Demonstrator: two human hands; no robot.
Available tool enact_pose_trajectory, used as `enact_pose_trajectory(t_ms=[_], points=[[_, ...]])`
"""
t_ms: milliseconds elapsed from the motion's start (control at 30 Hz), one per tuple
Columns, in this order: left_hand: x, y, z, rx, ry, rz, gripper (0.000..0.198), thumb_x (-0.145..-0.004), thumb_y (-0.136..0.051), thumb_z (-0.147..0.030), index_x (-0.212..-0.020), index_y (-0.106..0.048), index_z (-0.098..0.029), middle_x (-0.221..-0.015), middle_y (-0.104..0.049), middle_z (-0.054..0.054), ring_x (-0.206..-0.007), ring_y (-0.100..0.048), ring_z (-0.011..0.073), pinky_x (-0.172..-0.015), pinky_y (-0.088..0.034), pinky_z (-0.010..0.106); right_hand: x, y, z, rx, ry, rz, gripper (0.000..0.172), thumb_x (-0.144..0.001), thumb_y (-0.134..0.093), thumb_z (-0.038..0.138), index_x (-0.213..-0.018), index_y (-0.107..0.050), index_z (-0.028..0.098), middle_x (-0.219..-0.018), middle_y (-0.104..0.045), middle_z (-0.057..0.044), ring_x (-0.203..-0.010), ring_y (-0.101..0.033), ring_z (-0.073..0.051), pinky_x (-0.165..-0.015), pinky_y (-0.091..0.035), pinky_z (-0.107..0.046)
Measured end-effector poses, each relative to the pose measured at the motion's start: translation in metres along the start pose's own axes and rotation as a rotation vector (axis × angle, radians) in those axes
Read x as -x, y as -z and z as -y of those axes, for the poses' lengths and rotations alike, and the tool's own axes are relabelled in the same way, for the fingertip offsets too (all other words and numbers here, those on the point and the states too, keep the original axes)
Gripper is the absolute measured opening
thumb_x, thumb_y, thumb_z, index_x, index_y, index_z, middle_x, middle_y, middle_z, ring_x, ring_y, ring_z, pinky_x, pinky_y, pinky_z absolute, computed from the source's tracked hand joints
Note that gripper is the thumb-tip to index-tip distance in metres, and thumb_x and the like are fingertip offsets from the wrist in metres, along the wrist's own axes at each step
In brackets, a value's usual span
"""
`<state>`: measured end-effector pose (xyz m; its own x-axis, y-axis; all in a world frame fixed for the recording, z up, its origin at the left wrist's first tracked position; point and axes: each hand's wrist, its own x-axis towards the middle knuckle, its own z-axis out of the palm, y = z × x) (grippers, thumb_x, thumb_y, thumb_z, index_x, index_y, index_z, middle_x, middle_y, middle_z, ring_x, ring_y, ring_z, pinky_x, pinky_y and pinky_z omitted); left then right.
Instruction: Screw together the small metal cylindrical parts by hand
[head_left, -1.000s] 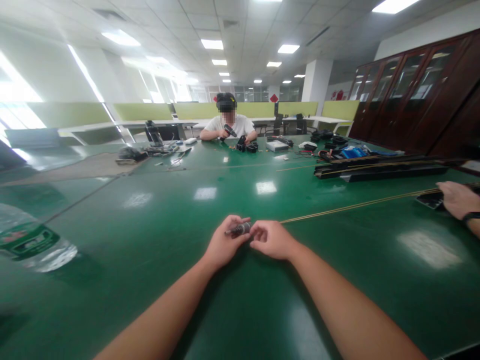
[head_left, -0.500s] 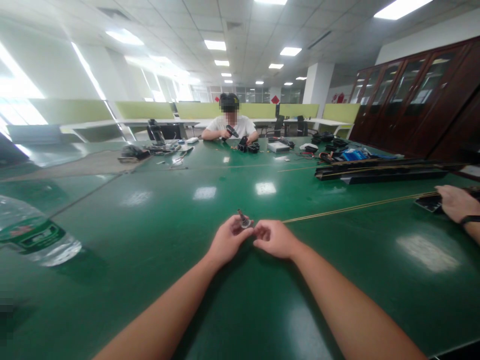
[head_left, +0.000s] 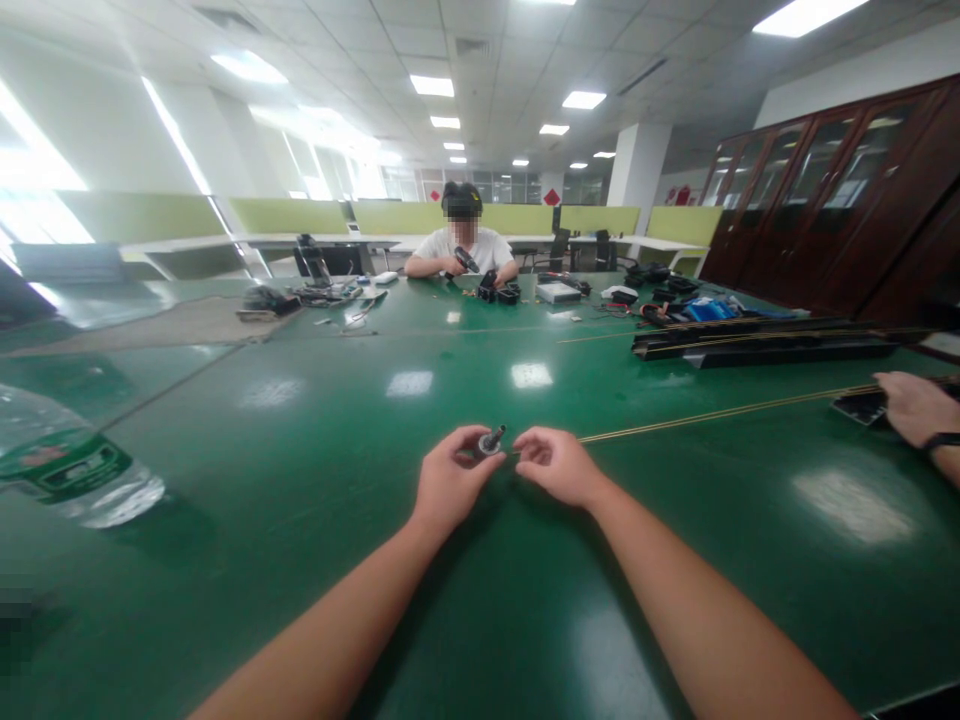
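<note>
My left hand [head_left: 448, 478] grips a small metal part with a round flange and a thin shaft [head_left: 491, 440], between thumb and curled fingers. The shaft points up and to the right. Just right of it, my right hand [head_left: 556, 466] is closed in a pinch at the end of a thin yellow cord [head_left: 675, 421], its tip barely showing by the fingertips. The doubled cord stretches right across the green table [head_left: 315, 590] to another person's hand [head_left: 916, 408], which rests on a black metal piece [head_left: 862, 404].
A plastic water bottle [head_left: 71, 462] lies at the left. Black rails [head_left: 780, 345] with yellow cords on them are at the right rear. Across the table a person [head_left: 480, 250] holds a power drill [head_left: 466, 260] by black parts [head_left: 499, 292]. Tools and cables clutter the far edge.
The metal part's shaft has swung from leaning left to leaning right. My right hand has shifted slightly right, widening the gap between my hands.
</note>
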<state>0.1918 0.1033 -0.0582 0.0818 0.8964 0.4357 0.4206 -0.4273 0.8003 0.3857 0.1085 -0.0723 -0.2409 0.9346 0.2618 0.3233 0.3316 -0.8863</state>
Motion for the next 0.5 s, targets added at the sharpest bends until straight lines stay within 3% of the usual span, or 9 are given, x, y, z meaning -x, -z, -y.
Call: enact_pose_trajectory(t_ms=[167,367,500], points=[[-0.0028,0.0046,0.0031,-0.125,-0.159,0.032,0.030,-0.075,-0.072,-0.028,-0.105,-0.070,-0.025,-0.098,-0.067,0.003,-0.087,-0.062,0.0182,-0.077,-0.052,0.031,0.0017,-0.0006,-0.0009,0.022,0.033,0.010,0.030,-0.073,-0.064,0.017,-0.103,-0.064,0.016,-0.078,-0.068,-0.002,-0.062,-0.059,-0.012,-0.060,-0.048,-0.023],[-0.0018,0.0031,0.0020,-0.126,-0.171,0.105,0.030,-0.077,-0.071,-0.030,-0.106,-0.070,-0.025,-0.098,-0.065,0.004,-0.087,-0.061,0.0183,-0.077,-0.052,0.030,0.0017,-0.0018,-0.0022,0.025,0.051,-0.022,0.041,-0.073,-0.066,0.018,-0.114,-0.059,0.018,-0.089,-0.069,-0.003,-0.069,-0.062,-0.014,-0.066,-0.051,-0.026],[-0.0001,0.0013,-0.0015,-0.119,-0.165,0.146,0.035,-0.076,-0.072,-0.029,-0.110,-0.068,-0.024,-0.098,-0.067,0.004,-0.087,-0.062,0.0191,-0.079,-0.053,0.031,0.0010,-0.0032,-0.0034,0.022,0.054,-0.029,0.040,-0.073,-0.066,0.017,-0.112,-0.060,0.019,-0.097,-0.069,-0.005,-0.077,-0.065,-0.016,-0.074,-0.053,-0.030]])
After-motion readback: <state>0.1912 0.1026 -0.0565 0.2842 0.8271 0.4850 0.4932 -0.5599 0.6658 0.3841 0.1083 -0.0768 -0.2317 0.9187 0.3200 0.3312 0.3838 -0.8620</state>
